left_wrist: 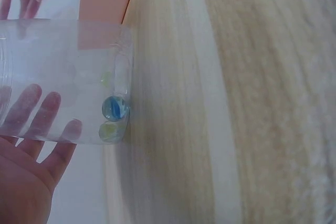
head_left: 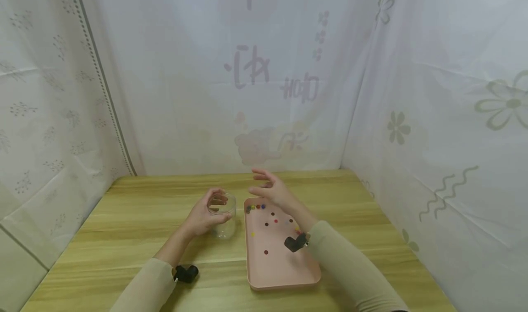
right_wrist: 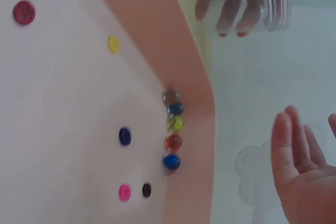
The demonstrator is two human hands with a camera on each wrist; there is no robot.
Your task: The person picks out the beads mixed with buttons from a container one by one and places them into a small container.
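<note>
My left hand grips a clear jar by its upper side, thumb in front and fingers behind. It stands upright on the table, its mouth uncovered. Through its wall the left wrist view shows a blue-swirled marble and a greenish marble at the bottom. Over the far end of the pink tray hovers my right hand, fingers loosely extended, with nothing visible in them. Several marbles line the tray's far wall. Scattered across its floor are small round buttons in red, yellow, pink and dark colours.
The wooden table carries the jar and, to its right, the tray. White patterned curtains enclose the back and both sides. A small black device is strapped at each wrist.
</note>
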